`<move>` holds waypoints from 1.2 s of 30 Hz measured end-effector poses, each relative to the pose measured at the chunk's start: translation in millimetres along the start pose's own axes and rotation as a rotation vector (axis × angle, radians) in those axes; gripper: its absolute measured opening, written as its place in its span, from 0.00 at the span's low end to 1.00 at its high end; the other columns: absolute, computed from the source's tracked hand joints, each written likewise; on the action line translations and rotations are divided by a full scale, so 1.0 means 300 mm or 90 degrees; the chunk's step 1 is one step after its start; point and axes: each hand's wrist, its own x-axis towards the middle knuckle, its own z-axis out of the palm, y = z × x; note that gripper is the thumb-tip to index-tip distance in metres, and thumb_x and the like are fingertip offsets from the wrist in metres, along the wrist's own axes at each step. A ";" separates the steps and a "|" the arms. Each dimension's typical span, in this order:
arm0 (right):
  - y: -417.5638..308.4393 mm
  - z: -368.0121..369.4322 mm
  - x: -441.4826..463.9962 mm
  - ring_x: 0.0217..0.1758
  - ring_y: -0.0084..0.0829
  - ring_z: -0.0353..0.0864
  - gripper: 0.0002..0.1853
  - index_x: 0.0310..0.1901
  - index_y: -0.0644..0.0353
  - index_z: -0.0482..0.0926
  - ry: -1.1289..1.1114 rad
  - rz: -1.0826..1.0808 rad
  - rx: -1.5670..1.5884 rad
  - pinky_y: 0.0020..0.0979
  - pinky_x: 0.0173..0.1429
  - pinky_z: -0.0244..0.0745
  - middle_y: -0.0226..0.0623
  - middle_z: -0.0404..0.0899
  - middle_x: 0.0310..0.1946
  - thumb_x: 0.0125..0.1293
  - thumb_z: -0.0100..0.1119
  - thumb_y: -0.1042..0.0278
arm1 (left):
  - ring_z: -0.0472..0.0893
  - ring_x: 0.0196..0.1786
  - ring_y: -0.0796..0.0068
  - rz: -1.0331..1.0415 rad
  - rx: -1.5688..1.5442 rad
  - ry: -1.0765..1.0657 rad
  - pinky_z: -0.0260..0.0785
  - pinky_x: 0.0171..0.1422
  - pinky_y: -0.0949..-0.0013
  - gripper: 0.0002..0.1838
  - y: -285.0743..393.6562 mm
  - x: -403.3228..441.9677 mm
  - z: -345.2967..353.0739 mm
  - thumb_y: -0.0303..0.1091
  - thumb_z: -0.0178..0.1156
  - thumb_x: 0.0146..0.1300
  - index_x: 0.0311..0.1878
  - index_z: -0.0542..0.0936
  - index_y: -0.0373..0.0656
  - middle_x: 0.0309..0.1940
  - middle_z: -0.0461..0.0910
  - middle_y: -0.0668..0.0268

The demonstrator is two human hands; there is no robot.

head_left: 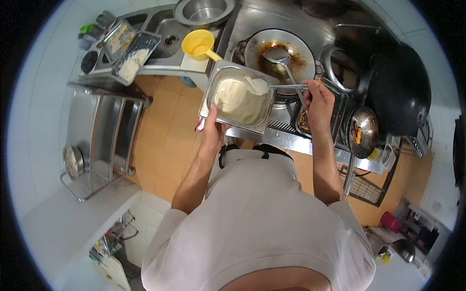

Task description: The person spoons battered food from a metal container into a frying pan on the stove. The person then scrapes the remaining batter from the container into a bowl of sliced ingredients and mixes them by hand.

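My left hand (211, 130) grips the near left side of a rectangular metal pan (262, 127), its thumb over the rim. A pale, creamy paste (232, 95) lies inside the pan, in a thicker mound at the left. In my right hand (319, 103) is the thin handle of a spoon (289, 87), fingers pinched round its end. The spoon's head is over the right part of the pan, coated with white paste, so its exact shape is hidden.
Behind the pan, a wok (308, 46) with brown liquid holds a ladle (276, 55). A glass dish (341, 109) and a perforated skimmer (365, 127) are at the right. A yellow dipper (198, 43) sits by the sink (167, 24). A metal cart (102, 126) stands left.
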 end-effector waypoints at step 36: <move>0.445 -0.122 0.415 0.28 0.50 0.83 0.06 0.37 0.64 0.81 0.039 -0.433 -0.609 0.45 0.32 0.77 0.51 0.80 0.25 0.66 0.57 0.72 | 0.74 0.67 0.57 0.042 -0.039 0.183 0.75 0.63 0.50 0.39 -0.149 -0.072 -0.050 0.65 0.46 0.72 0.73 0.63 0.43 0.68 0.69 0.56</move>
